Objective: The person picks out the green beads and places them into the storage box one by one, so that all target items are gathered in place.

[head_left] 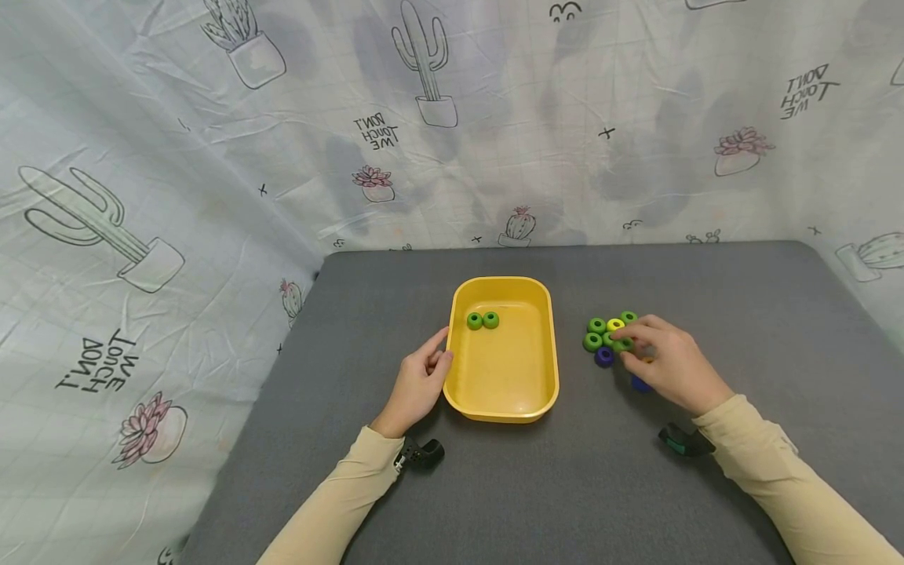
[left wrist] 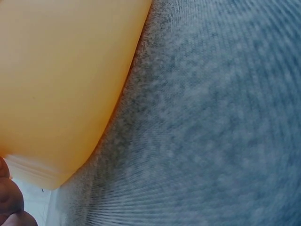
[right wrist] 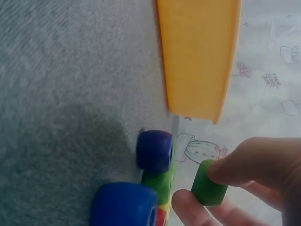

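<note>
Two green beads (head_left: 482, 320) lie side by side in the yellow tray (head_left: 503, 417), toward its far left. My left hand (head_left: 417, 384) is at the tray's left wall, thumb at the rim and fingers against the outside. Right of the tray, my right hand (head_left: 674, 365) pinches a green bead (right wrist: 209, 184) between thumb and fingers, above the bead cluster. That cluster has several green beads (head_left: 596, 325), a yellow bead (head_left: 615, 324) and a dark blue bead (head_left: 603, 357). A blue bead (head_left: 640, 384) is partly hidden under my right hand.
The grey table (head_left: 551, 486) reaches back to a hanging white cloth (head_left: 480, 188) with cactus drawings. In the right wrist view, a bit of red (right wrist: 161, 217) shows among the beads. Black wrist devices sit at both cuffs.
</note>
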{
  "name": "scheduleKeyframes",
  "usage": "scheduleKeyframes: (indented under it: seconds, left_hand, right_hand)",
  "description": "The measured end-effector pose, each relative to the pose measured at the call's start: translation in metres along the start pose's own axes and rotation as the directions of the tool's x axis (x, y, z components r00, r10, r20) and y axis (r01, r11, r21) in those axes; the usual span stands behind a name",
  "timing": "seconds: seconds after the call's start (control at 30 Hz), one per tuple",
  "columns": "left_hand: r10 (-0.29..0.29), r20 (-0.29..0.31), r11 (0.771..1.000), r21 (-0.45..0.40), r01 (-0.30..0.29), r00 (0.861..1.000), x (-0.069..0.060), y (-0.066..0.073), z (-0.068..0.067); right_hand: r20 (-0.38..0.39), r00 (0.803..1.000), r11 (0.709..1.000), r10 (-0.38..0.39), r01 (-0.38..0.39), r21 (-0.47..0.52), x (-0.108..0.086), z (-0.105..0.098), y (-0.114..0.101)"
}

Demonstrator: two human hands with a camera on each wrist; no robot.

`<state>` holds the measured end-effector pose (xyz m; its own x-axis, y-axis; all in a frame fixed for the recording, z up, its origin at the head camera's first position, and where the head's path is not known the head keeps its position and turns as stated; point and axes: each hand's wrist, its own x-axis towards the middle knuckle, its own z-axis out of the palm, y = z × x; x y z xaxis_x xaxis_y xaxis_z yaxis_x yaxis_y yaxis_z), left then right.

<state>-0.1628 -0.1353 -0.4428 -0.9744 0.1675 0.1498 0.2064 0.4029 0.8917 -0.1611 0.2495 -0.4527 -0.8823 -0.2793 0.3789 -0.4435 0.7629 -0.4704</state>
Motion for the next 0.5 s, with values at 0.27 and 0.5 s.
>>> scheduleKeyframes:
  seconds: [0.27,0.5]
  left_hand:
    - [0.019,0.003,1.000,0.011,-0.019,1.000,0.004,-0.016,0.002]
    - [0.025,0.005,1.000,0.011,-0.025,1.000,0.003,-0.012,0.001]
  right_hand:
    - [-0.030,0.999,0.999,-0.038,0.038,0.012,0.001,0.000,-0.004]
    - [-0.035,0.999,0.999,-0.040,0.040,0.019,0.001,0.001,-0.007]
